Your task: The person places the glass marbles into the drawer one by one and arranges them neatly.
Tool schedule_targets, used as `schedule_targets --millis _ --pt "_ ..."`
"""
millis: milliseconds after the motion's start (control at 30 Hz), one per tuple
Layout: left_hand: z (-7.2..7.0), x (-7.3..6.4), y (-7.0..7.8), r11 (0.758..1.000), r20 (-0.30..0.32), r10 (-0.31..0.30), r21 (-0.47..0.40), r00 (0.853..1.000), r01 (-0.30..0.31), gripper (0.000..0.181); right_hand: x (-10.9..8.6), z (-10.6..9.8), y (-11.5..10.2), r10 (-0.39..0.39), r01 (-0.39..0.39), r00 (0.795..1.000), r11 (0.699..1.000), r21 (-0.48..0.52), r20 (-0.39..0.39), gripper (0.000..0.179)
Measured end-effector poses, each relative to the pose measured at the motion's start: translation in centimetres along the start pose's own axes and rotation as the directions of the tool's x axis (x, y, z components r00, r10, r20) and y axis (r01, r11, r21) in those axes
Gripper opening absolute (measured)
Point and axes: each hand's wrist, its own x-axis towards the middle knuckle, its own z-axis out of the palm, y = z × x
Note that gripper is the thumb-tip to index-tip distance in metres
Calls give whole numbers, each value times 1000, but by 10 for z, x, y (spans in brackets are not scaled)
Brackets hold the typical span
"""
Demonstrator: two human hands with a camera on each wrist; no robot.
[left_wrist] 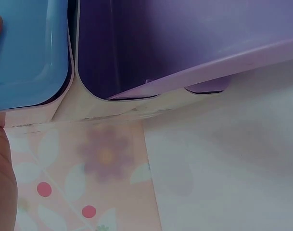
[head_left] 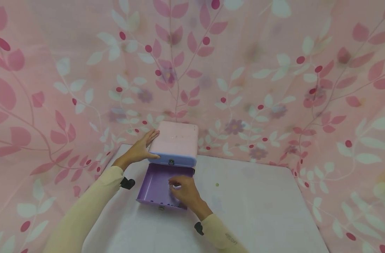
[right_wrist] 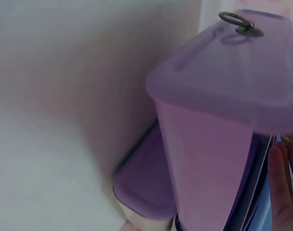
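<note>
A small drawer box (head_left: pixel 176 138) has a pink top, a blue upper drawer front (left_wrist: pixel 26 53) and a purple lower drawer (head_left: pixel 152 181) pulled out. My left hand (head_left: pixel 138 150) rests on the box's left side, its fingers extended along the top edge and its thumb against the blue front. Over the open purple drawer is my right hand (head_left: pixel 185 191). Its thumb and forefinger pinch a tiny yellow-green piece (right_wrist: pixel 286 140), too small to name. Several small dark spots show inside along the drawer's front wall; I cannot tell what they are.
On the white tabletop (head_left: pixel 252 200), right of the drawer, lies a tiny green piece (head_left: pixel 217 184). The purple drawer front carries a ring pull (right_wrist: pixel 235 20); the blue front has a metal pull (head_left: pixel 171 162). A pink leaf-patterned cloth (head_left: pixel 243 88) hangs behind and beside the table.
</note>
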Motion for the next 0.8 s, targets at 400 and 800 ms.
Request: schedule_targets --millis 400,800 --pt "1 5 -27 1000 -14 -1 25 1000 1 125 1 20 -5 156 -168 971 984 54 179 23" --pt "2 4 -20 1000 -25 21 23 999 -20 123 7 31 4 161 -177 940 984 27 302 26"
